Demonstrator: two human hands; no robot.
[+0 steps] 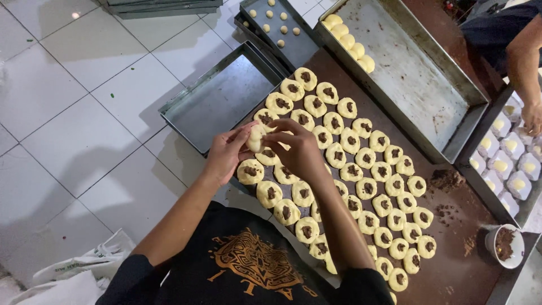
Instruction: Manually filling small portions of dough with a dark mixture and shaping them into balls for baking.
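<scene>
dough piece (256, 137) pinched between both hands, left hand (226, 153) and right hand (299, 151) each with grip closed on it | just above brown tray (451, 265) full of chocolate-filled dough rounds (361, 158) | white tiled floor (73, 113)

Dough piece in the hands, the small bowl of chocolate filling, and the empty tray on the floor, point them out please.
dough piece (256, 137), head view, on its pale top between both hands
small bowl (515, 259), head view, on its white rim
empty tray (217, 101), head view, on its bare metal bottom
</scene>
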